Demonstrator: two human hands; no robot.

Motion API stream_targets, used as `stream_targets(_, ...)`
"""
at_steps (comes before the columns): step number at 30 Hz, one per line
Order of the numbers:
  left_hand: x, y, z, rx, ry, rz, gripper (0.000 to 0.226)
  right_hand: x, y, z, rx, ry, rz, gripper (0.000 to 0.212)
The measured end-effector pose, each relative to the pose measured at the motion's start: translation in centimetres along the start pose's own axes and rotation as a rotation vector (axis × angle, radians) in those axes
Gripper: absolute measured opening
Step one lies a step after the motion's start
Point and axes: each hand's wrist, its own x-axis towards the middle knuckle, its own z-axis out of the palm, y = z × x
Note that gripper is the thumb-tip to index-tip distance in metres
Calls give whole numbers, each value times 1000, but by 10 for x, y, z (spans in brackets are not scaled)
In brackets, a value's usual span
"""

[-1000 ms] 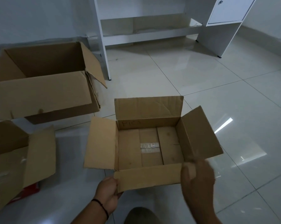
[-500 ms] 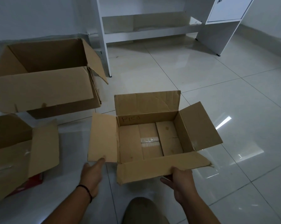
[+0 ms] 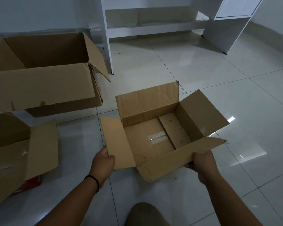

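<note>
A small open cardboard box (image 3: 184, 121) sits in front of me over the tiled floor, all of its flaps spread outward and nothing inside but a strip of clear tape on its bottom. My left hand (image 3: 102, 163) grips the near corner of the box's left flap, thumb on top. My right hand (image 3: 202, 163) grips the right end of the near flap, fingers curled under it. The box is turned slightly clockwise.
A large open cardboard box (image 3: 44, 85) stands at the left rear. Another open box (image 3: 39, 150) lies at the left edge with something red (image 3: 32, 183) under it. A white desk frame (image 3: 107, 36) stands behind. My knee (image 3: 145, 214) shows at the bottom.
The box has rotated clockwise and come closer. My left hand went from the near flap to the left flap's corner. My right hand dropped to grip the near flap's right end.
</note>
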Motion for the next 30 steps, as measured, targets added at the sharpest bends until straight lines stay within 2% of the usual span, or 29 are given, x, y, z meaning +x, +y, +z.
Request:
stream_targets(5,19,18,-2,67,-5,42,48,18,-12,11,19,-24,71,28)
stream_targets(8,31,26,-7,82,29,43,51,24,-16,19,-81,-96,54,21)
stream_targets(11,37,26,-9,63,19,7,49,34,-14,18,-7,-47,87,15)
stream_targets(14,32,20,-6,68,10,-3,50,47,-9,14,51,10,105,37)
stream_targets(16,28,16,-4,66,7,5,50,49,-4,12,45,19,114,44)
stream_targets(24,18,25,-27,-5,-23,-21,48,31,7,7,118,-92,146,21)
stream_targets(27,7,31,-49,112,-10,-58,77,19,14,-2,142,-88,155,44)
stream_targets(30,-15,32,-72,186,30,-49,80,5,19,-10,129,-58,147,62)
